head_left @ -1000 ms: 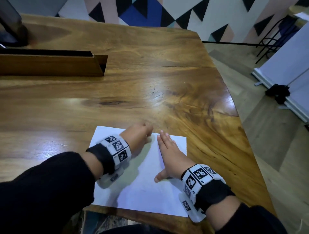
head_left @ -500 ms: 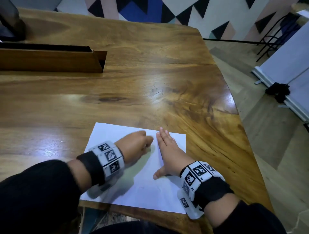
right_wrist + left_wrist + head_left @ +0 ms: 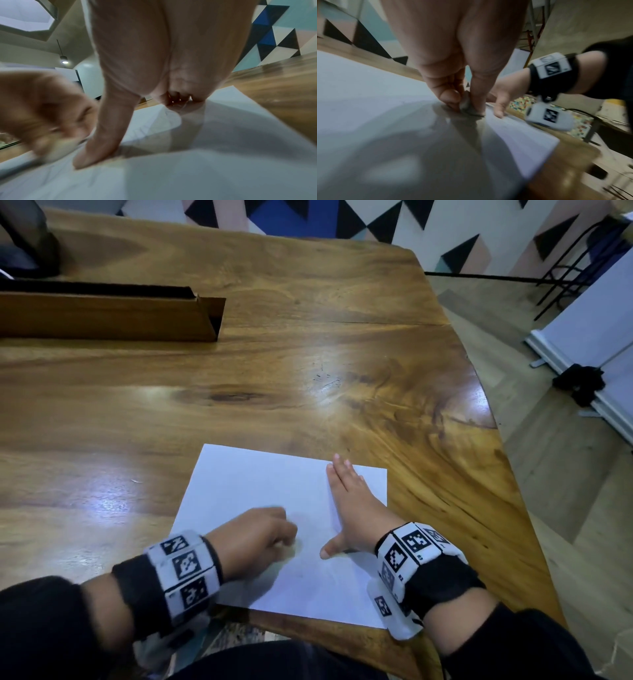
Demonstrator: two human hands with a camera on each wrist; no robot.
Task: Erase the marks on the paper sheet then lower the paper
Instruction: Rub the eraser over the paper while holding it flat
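A white paper sheet [image 3: 253, 484] lies flat on the wooden table [image 3: 308, 354] near its front edge. My left hand [image 3: 263, 537] is curled over the sheet's middle and pinches a small grey eraser [image 3: 467, 106] against the paper [image 3: 368, 94]. Blur hides most of the eraser in the head view. My right hand [image 3: 349, 508] lies flat on the sheet's right part, fingers straight and thumb spread, pressing the paper [image 3: 223, 169] down. Faint pencil marks [image 3: 329, 573] show between the two hands.
A long wooden box [image 3: 109, 314] lies at the table's back left, with a dark object [image 3: 24, 244] behind it. The table's curved right edge [image 3: 489, 419] drops to the floor. A white board [image 3: 596, 330] stands on the floor to the right.
My left hand has slid back towards me across the paper, from the far edge to the middle. The right hand has stayed flat on the sheet.
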